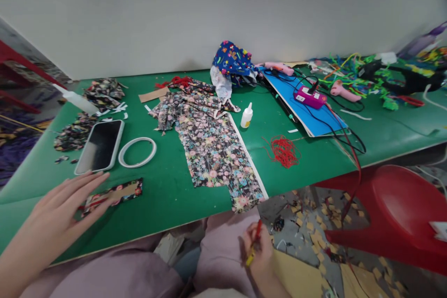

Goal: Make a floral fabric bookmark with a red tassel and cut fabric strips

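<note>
Our left hand [66,209] is spread palm-down, its fingers stretched and slightly parted; toward its 2 o'clock, partly under the fingers, lies a dark floral strip [139,186] with a tan piece [126,191] on it; we cannot tell whether the hand presses down. Our right hand [259,247], off at 3 o'clock from the left and over the lap, is curled round a slim red-and-yellow tool [257,233]. From the left hand, a phone [101,144] lies at 1 o'clock, just past the fingertips; a white ring [138,165] sits at 2 o'clock, beside the phone; a nozzle bottle [80,101] leans at 12 o'clock. Farther out, we see floral cloth [216,149] across the green table [160,209]; from that cloth, a small white bottle [246,118] stands at 1 o'clock, a red thread tangle [284,151] lies at 3 o'clock, a blue folder [300,116] at 2 o'clock; a red plastic stool [401,209] stands at 4 o'clock.
</note>
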The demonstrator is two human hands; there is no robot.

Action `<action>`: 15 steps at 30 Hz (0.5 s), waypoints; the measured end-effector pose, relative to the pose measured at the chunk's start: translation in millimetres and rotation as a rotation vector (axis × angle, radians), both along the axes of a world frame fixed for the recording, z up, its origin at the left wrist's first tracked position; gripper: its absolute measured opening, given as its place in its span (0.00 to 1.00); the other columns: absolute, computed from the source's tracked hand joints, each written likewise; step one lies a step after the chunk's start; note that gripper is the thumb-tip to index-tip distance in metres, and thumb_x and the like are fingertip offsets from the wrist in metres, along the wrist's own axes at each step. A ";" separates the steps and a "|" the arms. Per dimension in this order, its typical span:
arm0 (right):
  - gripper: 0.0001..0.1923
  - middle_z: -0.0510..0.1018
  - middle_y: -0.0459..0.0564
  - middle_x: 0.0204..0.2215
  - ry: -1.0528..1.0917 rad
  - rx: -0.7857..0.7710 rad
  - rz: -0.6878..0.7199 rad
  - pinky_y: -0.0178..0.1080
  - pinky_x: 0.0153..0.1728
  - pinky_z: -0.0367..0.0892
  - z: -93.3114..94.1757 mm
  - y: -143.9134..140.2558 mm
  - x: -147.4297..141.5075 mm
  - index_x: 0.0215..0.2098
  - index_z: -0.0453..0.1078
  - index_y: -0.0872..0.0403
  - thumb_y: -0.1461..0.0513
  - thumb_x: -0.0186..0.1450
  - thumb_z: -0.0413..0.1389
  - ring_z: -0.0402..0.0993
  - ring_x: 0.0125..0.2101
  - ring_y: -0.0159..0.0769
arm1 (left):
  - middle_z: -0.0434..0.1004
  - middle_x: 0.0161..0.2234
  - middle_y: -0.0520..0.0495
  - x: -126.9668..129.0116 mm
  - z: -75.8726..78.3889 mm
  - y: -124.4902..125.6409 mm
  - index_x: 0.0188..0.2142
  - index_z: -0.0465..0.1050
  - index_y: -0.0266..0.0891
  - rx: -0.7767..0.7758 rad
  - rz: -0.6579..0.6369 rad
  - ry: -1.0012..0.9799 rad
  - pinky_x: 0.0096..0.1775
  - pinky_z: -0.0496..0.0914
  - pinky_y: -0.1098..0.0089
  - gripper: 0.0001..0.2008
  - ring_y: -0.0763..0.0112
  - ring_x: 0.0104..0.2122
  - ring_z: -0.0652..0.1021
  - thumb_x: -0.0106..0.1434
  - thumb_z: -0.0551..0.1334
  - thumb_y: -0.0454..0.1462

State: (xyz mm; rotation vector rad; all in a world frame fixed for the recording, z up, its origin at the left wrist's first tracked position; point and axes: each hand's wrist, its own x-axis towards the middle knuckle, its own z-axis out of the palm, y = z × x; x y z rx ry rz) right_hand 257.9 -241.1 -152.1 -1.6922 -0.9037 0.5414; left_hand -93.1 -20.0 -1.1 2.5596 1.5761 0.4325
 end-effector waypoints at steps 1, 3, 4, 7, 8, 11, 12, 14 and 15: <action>0.06 0.68 0.43 0.24 0.010 0.011 -0.064 0.35 0.27 0.63 7.5 4.1 8.1 0.30 0.61 0.51 0.58 0.61 0.52 0.68 0.25 0.33 | 0.46 0.58 0.91 12.8 8.6 3.4 0.56 0.44 0.80 0.023 -0.020 -0.018 0.60 0.56 0.53 0.29 0.56 0.56 0.65 0.59 0.54 0.47; 0.04 0.69 0.46 0.32 0.025 0.034 -0.171 0.37 0.35 0.64 23.5 14.3 26.1 0.32 0.58 0.50 0.60 0.63 0.51 0.69 0.35 0.34 | 0.57 0.57 0.79 47.5 25.8 12.3 0.56 0.48 0.77 0.094 -0.071 -0.072 0.58 0.59 0.54 0.28 0.59 0.52 0.68 0.60 0.55 0.45; 0.06 0.70 0.47 0.36 0.046 0.048 -0.201 0.38 0.39 0.64 30.9 19.8 34.3 0.30 0.57 0.51 0.60 0.62 0.51 0.69 0.39 0.35 | 0.62 0.55 0.69 69.0 32.9 16.9 0.57 0.51 0.73 0.124 -0.107 -0.102 0.56 0.62 0.55 0.27 0.61 0.50 0.70 0.61 0.55 0.43; 0.11 0.69 0.46 0.35 0.141 0.091 -0.261 0.38 0.41 0.62 46.6 33.8 47.0 0.27 0.55 0.52 0.59 0.60 0.54 0.68 0.38 0.33 | 0.72 0.44 0.51 144.0 42.1 24.2 0.54 0.63 0.55 0.159 -0.306 -0.084 0.49 0.68 0.62 0.19 0.65 0.44 0.72 0.64 0.54 0.38; 0.12 0.69 0.46 0.33 0.153 0.093 -0.258 0.37 0.40 0.62 49.5 37.2 46.7 0.26 0.55 0.52 0.59 0.59 0.55 0.67 0.36 0.32 | 0.72 0.43 0.48 169.7 40.8 23.1 0.52 0.66 0.48 0.132 -0.407 -0.070 0.47 0.68 0.64 0.16 0.65 0.43 0.73 0.65 0.53 0.38; 0.14 0.69 0.45 0.31 0.177 0.092 -0.236 0.35 0.36 0.62 54.0 44.0 37.8 0.24 0.53 0.52 0.58 0.57 0.57 0.67 0.34 0.31 | 0.74 0.37 0.44 235.1 28.4 10.1 0.47 0.70 0.41 0.028 -0.709 -0.022 0.39 0.70 0.66 0.15 0.66 0.36 0.73 0.66 0.50 0.39; 0.15 0.68 0.45 0.31 0.189 0.094 -0.232 0.34 0.36 0.63 55.0 45.6 34.4 0.24 0.52 0.52 0.58 0.57 0.57 0.67 0.33 0.31 | 0.74 0.36 0.44 250.7 23.0 4.2 0.47 0.70 0.41 -0.012 -0.754 -0.001 0.38 0.70 0.66 0.15 0.66 0.36 0.73 0.66 0.49 0.39; 0.16 0.68 0.44 0.29 0.213 0.092 -0.217 0.33 0.33 0.63 57.1 47.9 29.7 0.24 0.51 0.51 0.58 0.57 0.57 0.67 0.30 0.29 | 0.73 0.33 0.44 271.1 13.2 -6.4 0.48 0.68 0.40 -0.054 -0.807 0.048 0.36 0.69 0.66 0.15 0.65 0.35 0.72 0.66 0.48 0.37; 0.16 0.67 0.43 0.27 0.223 0.088 -0.206 0.33 0.32 0.63 58.5 48.7 28.7 0.24 0.51 0.51 0.58 0.57 0.57 0.66 0.28 0.28 | 0.72 0.33 0.44 276.5 9.2 -10.4 0.49 0.68 0.39 -0.063 -0.813 0.071 0.36 0.69 0.66 0.15 0.65 0.34 0.72 0.66 0.48 0.37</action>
